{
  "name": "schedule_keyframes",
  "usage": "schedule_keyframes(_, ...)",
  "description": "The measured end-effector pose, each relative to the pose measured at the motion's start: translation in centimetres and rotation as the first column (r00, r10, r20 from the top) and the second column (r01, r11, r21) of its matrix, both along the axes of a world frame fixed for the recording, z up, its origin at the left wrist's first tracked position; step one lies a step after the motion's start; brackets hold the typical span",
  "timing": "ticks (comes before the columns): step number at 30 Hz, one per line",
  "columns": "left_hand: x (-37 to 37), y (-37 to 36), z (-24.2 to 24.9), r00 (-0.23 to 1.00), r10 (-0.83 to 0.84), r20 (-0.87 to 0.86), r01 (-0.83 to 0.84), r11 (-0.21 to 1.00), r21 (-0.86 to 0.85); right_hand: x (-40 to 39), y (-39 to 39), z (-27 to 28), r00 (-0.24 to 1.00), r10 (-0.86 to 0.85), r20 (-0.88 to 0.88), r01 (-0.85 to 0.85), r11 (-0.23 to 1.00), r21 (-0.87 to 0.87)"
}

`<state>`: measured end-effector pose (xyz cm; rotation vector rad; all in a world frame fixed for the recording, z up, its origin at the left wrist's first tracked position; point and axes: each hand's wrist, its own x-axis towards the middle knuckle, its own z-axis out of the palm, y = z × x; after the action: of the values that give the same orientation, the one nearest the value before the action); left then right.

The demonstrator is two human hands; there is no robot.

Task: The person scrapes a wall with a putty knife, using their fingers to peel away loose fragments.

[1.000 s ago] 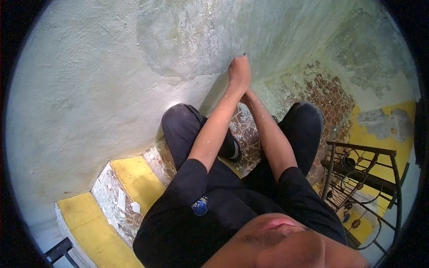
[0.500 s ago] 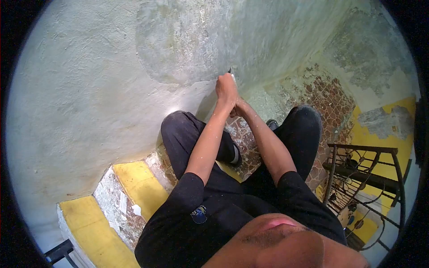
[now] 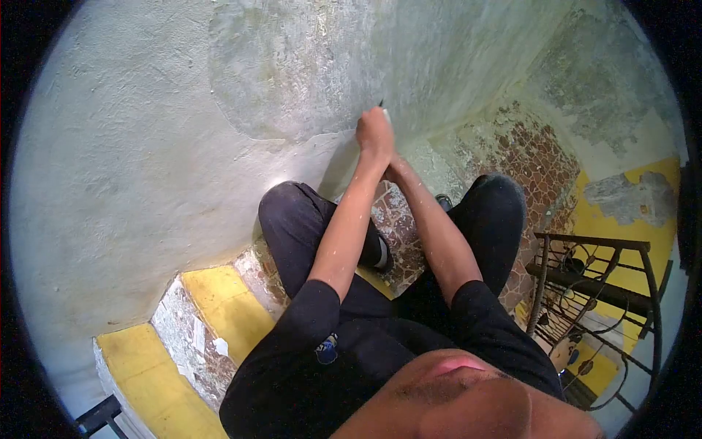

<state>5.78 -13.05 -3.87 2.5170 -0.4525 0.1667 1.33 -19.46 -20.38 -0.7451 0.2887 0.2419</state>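
My left hand point(image 3: 375, 133) is closed round a small tool point(image 3: 381, 104), whose dark tip and a bit of white show beyond the fist. The tool is at the bare grey patch point(image 3: 307, 73) on the wall, near the patch's lower edge. My right hand point(image 3: 395, 170) is just behind and below the left one, by the left wrist; its fingers are hidden, so I cannot see what it holds. Pale specks dot both forearms.
Yellow-edged steps point(image 3: 219, 293) lie at the lower left. Between and beyond my knees is a worn, brown-patterned floor point(image 3: 537, 157) with pale residue. A dark metal railing point(image 3: 592, 240) stands at the right, near a peeling yellow wall point(image 3: 658, 249).
Both hands have moved slightly up, the tool with them. The right hand's fingers, partly visible before, are now hidden. The view has shifted slightly.
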Motion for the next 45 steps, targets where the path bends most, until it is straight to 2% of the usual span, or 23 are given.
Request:
schedule_keyframes(2,-1.8,1.7,0.8,0.999,0.032,-0.002,-0.032,0.999,-0.001,-1.1,2.8,0.4,1.000,0.002,0.000,-0.002,1.000,-0.007)
schedule_keyframes(6,-2.2,2.0,1.2,0.998,0.063,0.006,-0.062,0.998,-0.009,-1.3,1.9,1.7,1.000,0.008,0.014,-0.008,0.999,-0.038)
schedule_keyframes(7,-2.3,1.8,1.5,0.998,0.058,0.011,-0.058,0.998,-0.014,1.3,2.4,2.9,1.000,0.005,0.018,-0.005,0.999,-0.049)
schedule_keyframes(8,-2.5,1.8,1.6,0.998,0.068,0.007,-0.068,0.997,-0.022,-1.2,2.6,2.4,1.000,0.002,0.019,-0.001,0.998,-0.055)
schedule_keyframes(9,-2.6,1.9,1.7,0.997,0.079,0.003,-0.078,0.997,-0.027,1.4,2.4,3.1,1.000,-0.001,0.021,0.002,0.998,-0.059)
schedule_keyframes(11,-2.6,2.1,1.2,0.995,0.094,-0.015,-0.094,0.996,-0.010,-1.4,2.7,2.1,1.000,0.000,0.019,0.001,0.998,-0.063)
schedule_keyframes(13,-2.5,2.4,1.0,0.992,0.118,-0.038,-0.118,0.993,0.008,1.0,3.4,2.8,1.000,0.010,0.012,-0.009,0.998,-0.068)
schedule_keyframes(14,-2.8,2.7,1.0,0.993,0.113,-0.029,-0.113,0.994,0.002,-1.7,2.9,1.9,1.000,0.014,0.004,-0.013,0.998,-0.067)
schedule_keyframes(16,-3.1,3.1,0.9,0.994,0.109,-0.026,-0.109,0.994,0.003,1.6,3.9,1.9,1.000,0.020,-0.012,-0.020,0.998,-0.067)
schedule_keyframes(17,-3.0,3.1,0.9,0.994,0.109,-0.010,-0.109,0.994,-0.016,-1.3,3.4,1.0,1.000,0.022,-0.016,-0.023,0.997,-0.069)
schedule_keyframes(19,-2.7,2.7,0.9,0.994,0.109,0.004,-0.109,0.994,-0.032,-0.4,3.2,0.7,0.999,0.024,-0.024,-0.026,0.997,-0.076)
schedule_keyframes(20,-2.4,2.2,0.9,0.995,0.098,-0.014,-0.099,0.994,-0.045,2.2,3.5,1.1,0.999,0.023,-0.025,-0.024,0.997,-0.077)
schedule_keyframes(21,-1.9,1.6,0.9,0.996,0.086,-0.031,-0.087,0.995,-0.057,-0.9,1.7,0.1,0.999,0.019,-0.026,-0.021,0.997,-0.078)
schedule_keyframes(22,-0.8,0.4,0.5,0.996,0.082,-0.030,-0.084,0.995,-0.058,-0.3,2.3,0.5,0.999,0.017,-0.027,-0.019,0.996,-0.085)
schedule_keyframes(24,1.2,-2.1,-1.0,0.999,-0.023,0.036,0.021,0.999,0.033,1.5,-0.5,0.5,0.999,0.018,-0.039,-0.022,0.994,-0.103)
schedule_keyframes(26,1.3,-2.9,-1.2,0.997,-0.044,0.065,0.039,0.997,0.067,1.9,-0.6,1.1,0.999,0.018,-0.044,-0.023,0.992,-0.122)
schedule_keyframes(28,1.1,-2.0,-2.1,0.997,0.055,0.046,-0.057,0.997,0.045,0.0,-0.5,0.9,0.999,0.017,-0.044,-0.022,0.991,-0.130)
schedule_keyframes(32,-2.4,2.6,-0.2,0.997,0.075,-0.028,-0.074,0.997,0.027,-1.6,3.8,1.2,0.998,0.029,-0.050,-0.036,0.988,-0.149)
schedule_keyframes(39,-2.8,2.1,0.1,0.994,0.108,0.010,-0.107,0.994,-0.017,-1.5,4.2,3.5,0.999,0.015,-0.028,-0.020,0.980,-0.197)
schedule_keyframes(45,-2.7,1.7,0.0,0.993,0.115,0.000,-0.115,0.993,-0.024,-1.9,3.0,2.8,0.999,0.020,-0.047,-0.030,0.975,-0.220)
